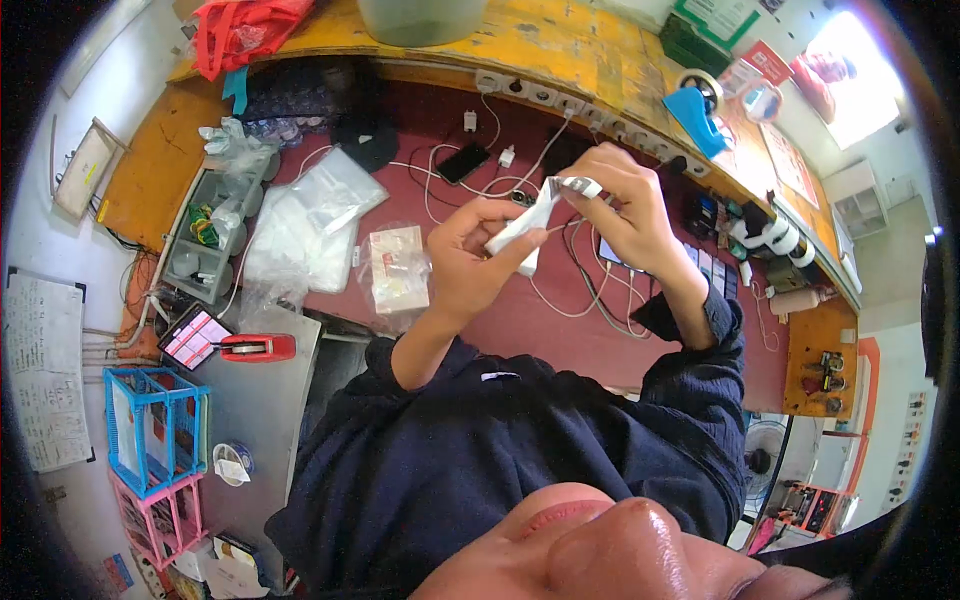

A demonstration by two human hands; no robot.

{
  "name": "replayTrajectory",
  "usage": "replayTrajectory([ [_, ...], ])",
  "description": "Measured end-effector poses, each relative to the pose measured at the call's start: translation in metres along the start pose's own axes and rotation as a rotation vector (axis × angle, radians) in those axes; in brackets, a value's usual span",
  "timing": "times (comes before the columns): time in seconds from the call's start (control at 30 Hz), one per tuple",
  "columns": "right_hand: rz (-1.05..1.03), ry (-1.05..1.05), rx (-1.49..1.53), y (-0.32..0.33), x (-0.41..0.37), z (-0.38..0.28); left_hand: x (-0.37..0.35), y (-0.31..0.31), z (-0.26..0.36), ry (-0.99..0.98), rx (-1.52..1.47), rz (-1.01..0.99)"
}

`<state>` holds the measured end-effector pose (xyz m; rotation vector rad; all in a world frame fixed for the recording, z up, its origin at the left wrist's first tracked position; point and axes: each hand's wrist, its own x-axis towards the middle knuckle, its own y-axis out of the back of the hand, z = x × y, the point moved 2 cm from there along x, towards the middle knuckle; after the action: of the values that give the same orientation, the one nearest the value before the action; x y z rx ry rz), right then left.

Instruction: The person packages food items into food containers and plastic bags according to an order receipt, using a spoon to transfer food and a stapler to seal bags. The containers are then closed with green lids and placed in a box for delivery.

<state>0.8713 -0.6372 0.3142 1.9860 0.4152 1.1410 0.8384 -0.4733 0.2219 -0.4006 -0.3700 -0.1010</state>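
A small white folded piece (526, 226), like a box or packet, is held up over the reddish tabletop. My left hand (470, 262) grips its lower left end between thumb and fingers. At the upper right end, my right hand (625, 205) pinches a flap with grey markings. Below and behind the hands lie white cables (560, 310) and a black phone (462, 163). A clear-wrapped cream box (399, 270) sits to the left of my left hand. What is inside the white piece cannot be seen.
Clear plastic bags (305, 235) lie at the left, beside a grey sectioned tray (205, 240). A red tape dispenser (258, 347) stands on the metal surface. Along the back runs a power strip (541, 96); a blue tape dispenser (697, 122) is on the shelf.
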Motion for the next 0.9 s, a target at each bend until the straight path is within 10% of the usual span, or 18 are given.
replayTrajectory([
  [0.13, -0.014, -0.250, 0.347, 0.013, -0.044, -0.010, -0.038, -0.028, -0.006, 0.112, -0.069, 0.026],
  [0.2, -0.047, -0.567, 0.842, 0.017, -0.061, -0.014, -0.058, -0.035, 0.010, -0.647, 0.756, 0.112],
  [0.4, -0.113, -0.645, 0.988, 0.046, -0.113, -0.040, -0.064, -0.032, 0.000, -1.107, 1.097, 0.292],
  [0.5, 0.072, -0.190, 0.938, 0.050, -0.124, -0.043, -0.051, -0.040, -0.011, -0.280, 0.125, 0.199],
  [0.53, 0.155, -0.134, 0.823, 0.054, -0.126, -0.040, -0.047, -0.044, -0.017, -0.279, 0.122, 0.208],
  [0.6, 0.248, -0.272, 0.670, 0.055, -0.132, -0.039, -0.035, -0.062, -0.030, 0.046, -1.176, -0.587],
  [0.9, 0.294, -0.418, 0.551, 0.061, -0.143, -0.034, -0.053, -0.133, -0.046, 0.348, -1.435, -0.890],
])
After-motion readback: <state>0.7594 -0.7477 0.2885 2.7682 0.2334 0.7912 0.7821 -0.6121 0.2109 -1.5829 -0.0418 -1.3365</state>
